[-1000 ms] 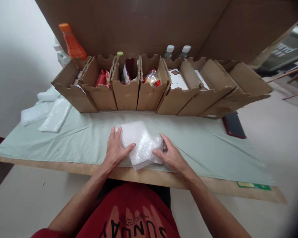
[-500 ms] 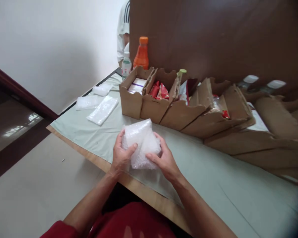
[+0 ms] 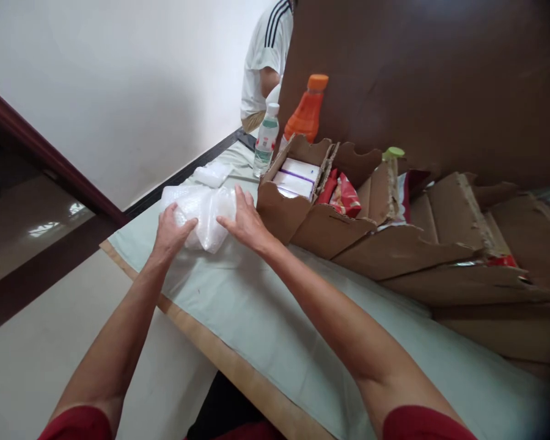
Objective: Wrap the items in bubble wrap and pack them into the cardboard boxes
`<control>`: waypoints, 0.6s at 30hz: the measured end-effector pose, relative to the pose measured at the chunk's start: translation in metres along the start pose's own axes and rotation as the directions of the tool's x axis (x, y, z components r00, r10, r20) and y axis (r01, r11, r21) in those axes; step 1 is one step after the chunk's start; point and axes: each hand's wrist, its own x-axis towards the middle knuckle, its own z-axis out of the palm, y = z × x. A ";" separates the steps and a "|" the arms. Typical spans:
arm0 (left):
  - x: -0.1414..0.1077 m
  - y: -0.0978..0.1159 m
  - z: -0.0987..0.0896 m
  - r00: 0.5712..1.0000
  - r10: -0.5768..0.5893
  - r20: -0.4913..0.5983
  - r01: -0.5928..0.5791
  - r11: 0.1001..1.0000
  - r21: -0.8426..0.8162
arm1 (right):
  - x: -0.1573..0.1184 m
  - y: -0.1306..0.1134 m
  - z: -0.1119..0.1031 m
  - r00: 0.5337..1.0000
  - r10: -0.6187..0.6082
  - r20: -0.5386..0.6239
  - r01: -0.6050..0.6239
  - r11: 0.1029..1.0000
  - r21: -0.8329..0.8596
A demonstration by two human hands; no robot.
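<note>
Between my two hands is a bundle of bubble wrap (image 3: 206,217), whitish and see-through, over the far left part of the cloth-covered table (image 3: 238,311). My left hand (image 3: 173,231) grips its left side, thumb on top. At the right side, my right hand (image 3: 245,220) holds it with thumb and fingers. What the wrap contains, if anything, cannot be made out. Just behind the bundle lies another piece of bubble wrap (image 3: 212,174). Other flat pieces there are covered by the bundle and my hands.
Cardboard bins (image 3: 282,214) run along the table's right side, holding white boxes (image 3: 296,177) and red packets (image 3: 346,195). Behind them stand a clear water bottle (image 3: 266,140) and an orange bottle (image 3: 306,110). A person in a white shirt (image 3: 268,46) is beyond the brown partition (image 3: 417,73).
Both hands have carried the bubble wrap away from my body and leftward, onto the spot where the flat pieces lay. The camera view has turned left, showing more of the person.
</note>
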 end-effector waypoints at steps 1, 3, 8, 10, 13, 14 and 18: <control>-0.001 -0.003 0.001 1.000 -0.027 0.008 0.026 0.997 0.072 | -0.003 0.003 0.003 1.000 -0.030 -0.002 0.029 0.997 -0.070; -0.009 -0.003 0.002 0.997 -0.079 -0.021 0.081 0.984 0.161 | -0.012 0.011 0.011 0.996 -0.082 -0.018 0.078 0.983 -0.168; -0.024 0.012 -0.001 0.989 0.041 -0.143 0.009 0.942 0.335 | -0.001 0.027 0.034 0.996 -0.072 -0.056 0.058 0.974 -0.220; -0.023 0.016 0.000 0.994 0.089 -0.057 -0.060 0.918 0.392 | 0.017 0.028 0.038 0.999 -0.011 -0.040 0.003 0.982 -0.190; -0.021 0.018 0.002 0.989 0.062 0.133 -0.116 0.883 0.455 | 0.027 0.025 0.038 0.997 0.067 -0.023 -0.070 0.992 -0.110; -0.020 0.017 0.003 0.986 0.053 0.160 -0.123 0.875 0.469 | 0.022 0.023 0.037 0.998 0.055 -0.032 -0.058 0.995 -0.087; -0.021 0.013 0.002 0.985 0.066 0.159 -0.137 0.860 0.492 | -0.028 0.012 0.030 0.984 -0.126 -0.123 0.114 0.988 -0.103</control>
